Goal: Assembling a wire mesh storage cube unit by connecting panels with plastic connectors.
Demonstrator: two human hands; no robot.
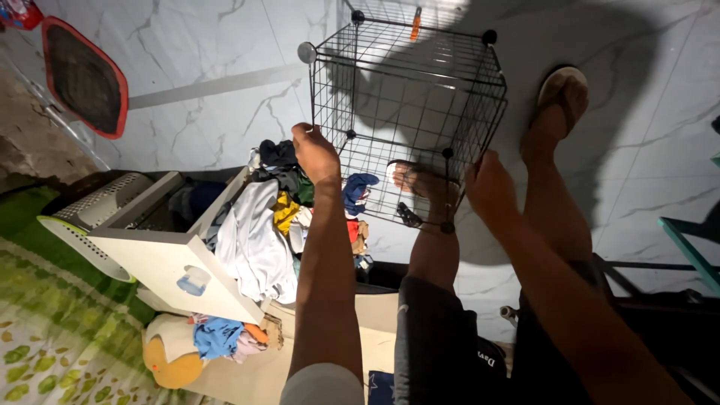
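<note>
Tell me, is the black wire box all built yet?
Mostly. The black wire cube already stands on the marble floor with its mesh sides joined by round corner pieces. In hand: the left hand grips its near left edge and the right hand its near right corner. Left: nothing sits inside yet, and the heap of clothes is beside it.

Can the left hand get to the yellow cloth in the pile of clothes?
Probably yes. The left hand grips the black wire cube's near edge, just above the yellow cloth, with nothing between; it would have to let go first.
</note>
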